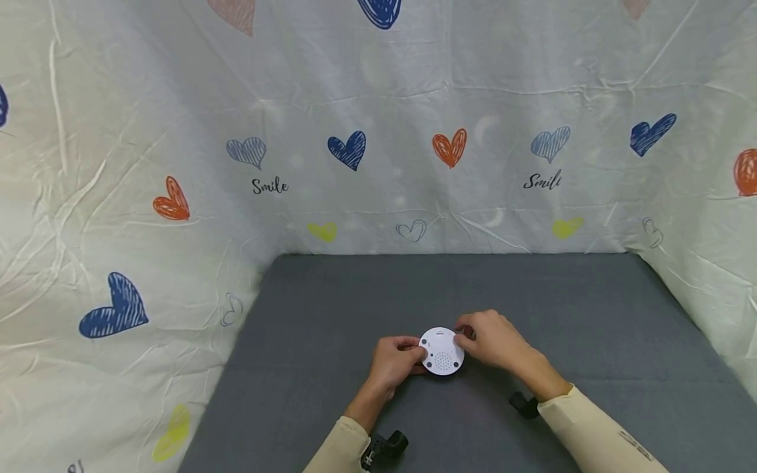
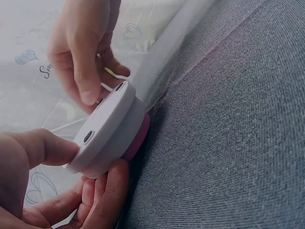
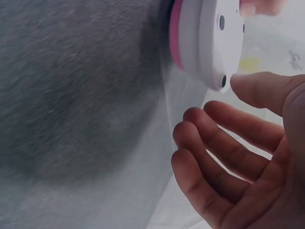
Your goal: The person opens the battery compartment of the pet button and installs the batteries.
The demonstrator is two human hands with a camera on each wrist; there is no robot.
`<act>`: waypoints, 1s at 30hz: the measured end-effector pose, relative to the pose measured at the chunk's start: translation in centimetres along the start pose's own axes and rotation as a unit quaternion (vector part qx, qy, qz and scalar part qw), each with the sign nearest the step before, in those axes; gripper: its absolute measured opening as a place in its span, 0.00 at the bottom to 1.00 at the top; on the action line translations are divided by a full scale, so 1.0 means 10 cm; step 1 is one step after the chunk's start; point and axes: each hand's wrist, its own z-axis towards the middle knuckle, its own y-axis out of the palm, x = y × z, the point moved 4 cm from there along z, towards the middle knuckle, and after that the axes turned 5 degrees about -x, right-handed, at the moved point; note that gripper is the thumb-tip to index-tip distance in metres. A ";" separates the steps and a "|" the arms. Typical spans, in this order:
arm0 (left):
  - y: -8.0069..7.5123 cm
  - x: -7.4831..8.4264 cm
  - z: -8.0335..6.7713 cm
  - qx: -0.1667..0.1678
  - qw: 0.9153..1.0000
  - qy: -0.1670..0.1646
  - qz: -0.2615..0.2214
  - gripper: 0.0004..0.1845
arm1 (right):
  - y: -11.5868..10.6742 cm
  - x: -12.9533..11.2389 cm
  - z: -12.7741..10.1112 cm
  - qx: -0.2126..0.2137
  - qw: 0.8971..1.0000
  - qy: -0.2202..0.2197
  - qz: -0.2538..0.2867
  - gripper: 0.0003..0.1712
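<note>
A round white device (image 1: 442, 361) with a pink band on its lower side has small dark feet and a grille of holes on the face turned up. My left hand (image 1: 395, 363) grips its left edge, thumb on the upper face and fingers beneath. At the opposite edge is my right hand (image 1: 487, 338), its thumb tip right at the rim (image 3: 220, 85). Its other fingers bend loosely below, with a gap to the thumb in the right wrist view. Thin pale strips (image 2: 106, 87) show by these fingers in the left wrist view; I cannot tell what they are.
Dark grey cloth covers the table (image 1: 331, 302). A white curtain (image 1: 390, 190) printed with hearts and the word Smile hangs behind it and at both sides. Black wrist cameras sit near the left cuff (image 1: 345, 440) and right cuff (image 1: 558, 401).
</note>
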 end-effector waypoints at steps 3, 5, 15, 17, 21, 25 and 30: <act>0.00 -0.02 0.01 0.000 1.000 -0.005 -0.003 0.15 | 0.01 0.06 -0.05 -0.006 1.000 0.006 0.014 0.09; 0.00 -0.02 0.01 0.000 1.000 -0.006 -0.005 0.15 | 0.01 0.09 -0.08 -0.009 1.000 0.007 0.021 0.09; 0.00 -0.01 0.01 -0.002 1.000 -0.002 -0.005 0.16 | 0.09 0.11 -0.13 -0.031 0.996 0.002 0.080 0.11; 0.01 -0.01 0.01 -0.003 1.000 -0.002 -0.006 0.16 | 0.12 0.10 -0.14 -0.035 0.995 -0.008 0.091 0.12; 0.02 -0.01 0.01 -0.001 1.000 -0.004 -0.012 0.16 | 0.16 0.08 -0.16 -0.037 0.993 -0.012 0.114 0.10; 0.03 0.01 0.01 0.006 1.000 -0.001 -0.014 0.17 | 0.17 0.08 -0.17 -0.033 0.990 -0.007 0.140 0.10; 0.03 0.04 0.00 0.015 1.000 0.006 -0.016 0.17 | 0.17 0.09 -0.16 -0.029 0.986 0.005 0.163 0.13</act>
